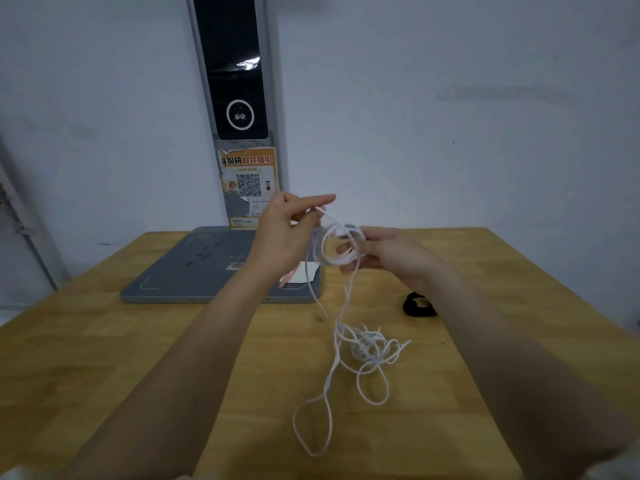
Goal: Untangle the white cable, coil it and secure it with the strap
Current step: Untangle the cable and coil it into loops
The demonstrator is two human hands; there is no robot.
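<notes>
White cable point(341, 252) partly coiled above the wooden bench point(138, 341); right hand point(388, 256) fingers curled round the loops, left hand point(287, 233) pinching a strand w/ forefinger out; rest trails down tangled (black strap point(419, 305) lies nearby, right).

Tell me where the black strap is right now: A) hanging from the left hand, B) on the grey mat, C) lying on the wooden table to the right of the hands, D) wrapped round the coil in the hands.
C: the black strap lies untouched on the wooden table, right of the loose white cable, while the right hand holds the coil and the left hand pinches a strand.
</notes>
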